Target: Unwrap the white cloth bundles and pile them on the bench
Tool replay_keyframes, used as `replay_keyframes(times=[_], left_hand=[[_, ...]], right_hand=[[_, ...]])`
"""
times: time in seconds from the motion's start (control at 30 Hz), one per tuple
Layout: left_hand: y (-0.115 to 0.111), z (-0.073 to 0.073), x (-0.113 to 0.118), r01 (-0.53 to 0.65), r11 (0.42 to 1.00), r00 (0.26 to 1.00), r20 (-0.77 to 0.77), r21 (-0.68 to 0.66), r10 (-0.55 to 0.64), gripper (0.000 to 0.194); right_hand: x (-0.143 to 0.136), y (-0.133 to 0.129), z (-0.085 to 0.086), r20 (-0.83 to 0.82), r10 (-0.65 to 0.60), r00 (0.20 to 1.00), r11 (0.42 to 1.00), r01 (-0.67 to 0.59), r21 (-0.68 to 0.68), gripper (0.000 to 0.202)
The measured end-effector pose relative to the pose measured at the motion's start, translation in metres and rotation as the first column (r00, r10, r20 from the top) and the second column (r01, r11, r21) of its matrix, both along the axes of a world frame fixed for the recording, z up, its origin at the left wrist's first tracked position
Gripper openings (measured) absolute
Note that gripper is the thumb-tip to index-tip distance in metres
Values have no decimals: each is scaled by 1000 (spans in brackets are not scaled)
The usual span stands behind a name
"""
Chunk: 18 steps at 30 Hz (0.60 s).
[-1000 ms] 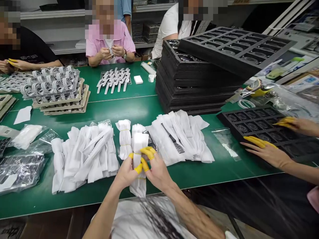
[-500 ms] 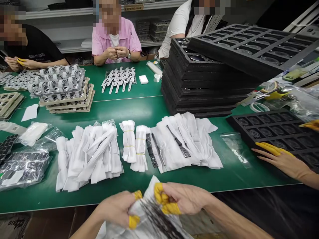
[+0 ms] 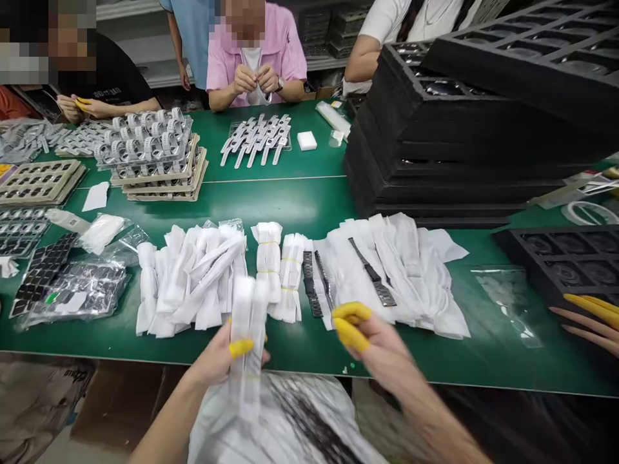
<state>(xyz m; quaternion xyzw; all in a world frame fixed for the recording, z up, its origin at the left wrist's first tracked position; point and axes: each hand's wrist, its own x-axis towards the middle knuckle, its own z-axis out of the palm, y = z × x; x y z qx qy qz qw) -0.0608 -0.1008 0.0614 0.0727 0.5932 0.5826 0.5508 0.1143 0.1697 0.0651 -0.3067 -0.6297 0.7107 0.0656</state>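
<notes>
My left hand (image 3: 220, 354), with yellow finger covers, grips a white wrapped bundle (image 3: 249, 348), upright and blurred, at the table's near edge. To its right, my right hand (image 3: 374, 338) hovers with its yellow-covered fingers bent close together; whether anything sits between the fingertips is hidden. Just beyond lies a pile of white wrapping sleeves (image 3: 411, 277) with a black metal watch band (image 3: 372, 274) on top. Two white bundles tied with yellow bands, one of them a banded bundle (image 3: 291, 277), stand left of that pile. Another heap of white wrapped strips (image 3: 193, 277) lies further left.
Tall black foam trays (image 3: 435, 154) stack at the right, a tray leaning on top. A co-worker's hand (image 3: 592, 322) touches a lower black tray (image 3: 556, 258). Watch trays (image 3: 155, 151) stand back left. Bagged black pieces (image 3: 91, 290) lie left. Several people are across the green table (image 3: 271, 200).
My hands have parted. The left has lifted a white bundle upright, while the right has moved forward and right over the table edge. The view has shifted; a person in blue now shows behind.
</notes>
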Motion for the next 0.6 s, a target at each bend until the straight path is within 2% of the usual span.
replay_keyframes(times=[0.1,0.17,0.2,0.3,0.37,0.43,0.5,0.53,0.57,0.6], left_hand=[[35,1,0,-287,957,952,117,34,281,55],[49,2,-4,-386,921,914,161,57,373,59],[52,3,-6,-412,909,900,185,61,395,60],[50,5,-11,-417,907,887,245,57,392,59],[46,5,-12,-397,915,888,280,70,364,56],[46,2,-12,-398,914,879,319,80,355,53],[49,0,-12,-418,905,862,350,80,367,50],[51,-1,-11,-432,899,853,359,79,378,49],[53,-1,-11,-443,893,847,365,80,387,49],[55,-1,-11,-452,888,844,365,85,394,49]], right_hand=[[-32,-75,-11,-198,108,974,988,-83,132,24],[-48,-101,-18,-292,190,937,929,-76,362,19],[-53,-107,-21,-301,235,924,871,-63,487,22],[-58,-109,-29,-187,342,921,631,-77,772,35],[-56,-109,-33,-88,388,918,499,-128,857,38],[-51,-112,-39,-24,422,906,425,-174,888,36],[-45,-117,-44,18,430,903,394,-206,896,33],[-42,-119,-48,33,430,902,397,-222,891,31],[-39,-122,-52,33,431,902,428,-236,872,28],[-36,-123,-56,18,440,898,482,-253,839,25]])
